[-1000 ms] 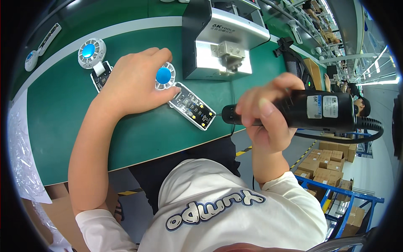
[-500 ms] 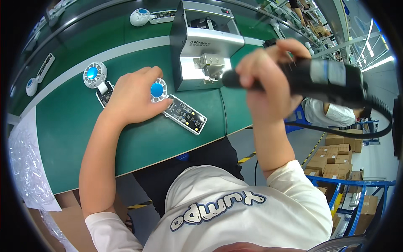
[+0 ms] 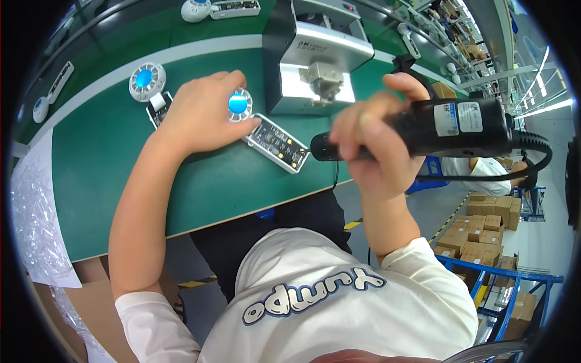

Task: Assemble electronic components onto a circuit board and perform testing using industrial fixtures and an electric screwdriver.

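The device is at the far part of the counter, its blue-hubbed fan at its ten-o'clock end and its open board casing running toward four; whether it rests flat cannot be told. The left hand grasps the fan end from the nine-o'clock side, thumb near the joint. The right hand is wrapped around a black screwdriver, which lies nearly level, its bit pointing toward nine at the casing's four-o'clock end; contact there is too small to tell. A cord loops from the tool's three-o'clock end.

From the device, a second device lies at ten o'clock, partly hidden by the left hand, and a silver machine stands at one. Another device is farther off at eleven. Clear plastic hangs at eight, and cardboard boxes are stacked well apart at four.
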`<move>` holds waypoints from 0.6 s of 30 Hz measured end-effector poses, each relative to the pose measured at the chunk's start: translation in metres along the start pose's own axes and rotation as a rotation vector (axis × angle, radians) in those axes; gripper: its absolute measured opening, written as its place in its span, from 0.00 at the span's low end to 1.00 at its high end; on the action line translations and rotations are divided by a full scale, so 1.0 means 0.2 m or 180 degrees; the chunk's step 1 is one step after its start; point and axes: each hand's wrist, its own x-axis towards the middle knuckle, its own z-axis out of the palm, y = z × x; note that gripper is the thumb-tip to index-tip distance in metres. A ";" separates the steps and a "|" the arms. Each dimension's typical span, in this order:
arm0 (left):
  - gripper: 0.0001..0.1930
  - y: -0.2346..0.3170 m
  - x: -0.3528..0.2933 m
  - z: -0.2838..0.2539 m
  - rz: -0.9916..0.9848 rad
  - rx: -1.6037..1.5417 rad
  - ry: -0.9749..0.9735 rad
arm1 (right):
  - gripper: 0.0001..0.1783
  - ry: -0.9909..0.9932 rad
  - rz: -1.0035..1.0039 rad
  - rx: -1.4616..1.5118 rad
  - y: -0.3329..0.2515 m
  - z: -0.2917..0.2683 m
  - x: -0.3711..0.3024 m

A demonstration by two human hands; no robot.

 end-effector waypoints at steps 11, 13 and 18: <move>0.24 0.00 0.00 0.02 -0.0076 0.0000 -0.0002 | 0.29 -0.0314 0.0281 -0.0103 0.02 -0.03 -0.10; 0.24 0.00 0.00 0.02 -0.0086 -0.0014 -0.0008 | 0.29 -0.0301 0.0287 -0.0106 0.03 -0.03 -0.11; 0.24 0.00 0.00 0.02 -0.0110 0.0000 -0.0035 | 0.29 -0.0536 0.0172 -0.0006 0.03 -0.05 -0.12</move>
